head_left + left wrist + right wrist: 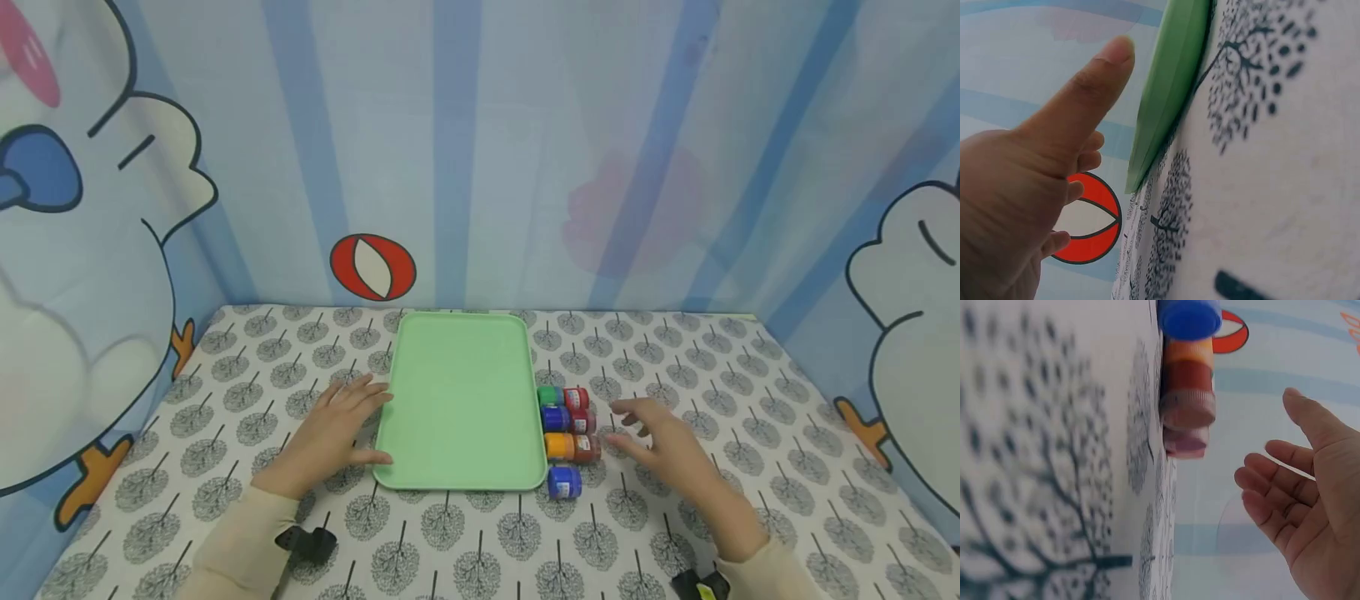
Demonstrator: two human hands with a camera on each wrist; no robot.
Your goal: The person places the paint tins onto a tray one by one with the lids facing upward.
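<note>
A light green rectangular tray (pixel 461 400) lies flat on the table. At its left edge my left hand (pixel 333 429) has its fingers spread, the fingertips at or very near the rim; in the left wrist view the thumb (pixel 1094 87) is extended beside the tray's side (pixel 1169 81). Several small paint jars stand or lie along the tray's right edge: green (pixel 550 396), red (pixel 576 397), blue (pixel 555 417), orange (pixel 558 446), brown (pixel 587 448) and another blue one (pixel 564 482) nearest me. Just right of them hovers my right hand (pixel 663 442), fingers loosely bent, holding nothing.
The table is covered by a white cloth (pixel 465 550) printed with grey trees. Behind it hangs a blue striped backdrop (pixel 510 167) with cartoon figures. A black strap device (pixel 307 543) is on the left wrist, and another (pixel 701 585) on the right.
</note>
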